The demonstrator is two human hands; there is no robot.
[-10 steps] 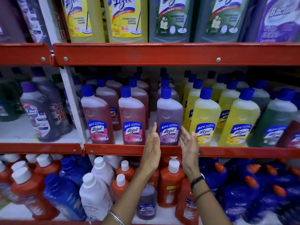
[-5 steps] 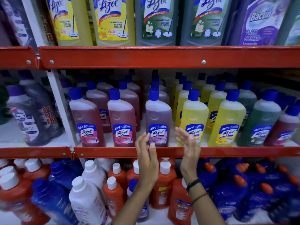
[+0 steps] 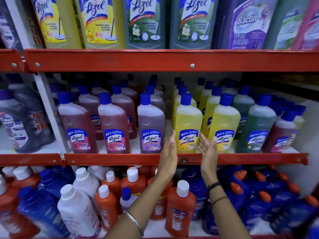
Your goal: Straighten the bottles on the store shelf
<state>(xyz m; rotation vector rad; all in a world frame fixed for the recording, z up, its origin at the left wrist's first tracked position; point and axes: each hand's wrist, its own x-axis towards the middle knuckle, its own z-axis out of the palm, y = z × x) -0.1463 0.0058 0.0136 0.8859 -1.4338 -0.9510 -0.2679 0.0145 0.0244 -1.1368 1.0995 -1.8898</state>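
Observation:
On the middle red shelf (image 3: 120,159) stand rows of blue-capped cleaner bottles. A yellow front bottle (image 3: 188,123) is upright between my hands. My left hand (image 3: 168,153) is flat and open at its left side, fingertips near the label's edge. My right hand (image 3: 208,149) is open at its right side, palm facing the bottle, partly covering a second yellow bottle (image 3: 224,121). Neither hand grips anything. To the left stand a purple bottle (image 3: 150,125) and two pink bottles (image 3: 114,125).
Green (image 3: 257,125) and dark red (image 3: 283,133) bottles stand to the right. Large bottles fill the top shelf (image 3: 155,59). Below, orange (image 3: 179,209), white (image 3: 77,209) and blue (image 3: 259,204) bottles crowd the lower shelf under my forearms.
Both hands have left the purple bottle and moved right, now flanking the yellow front bottle. The view has shifted closer and rightwards.

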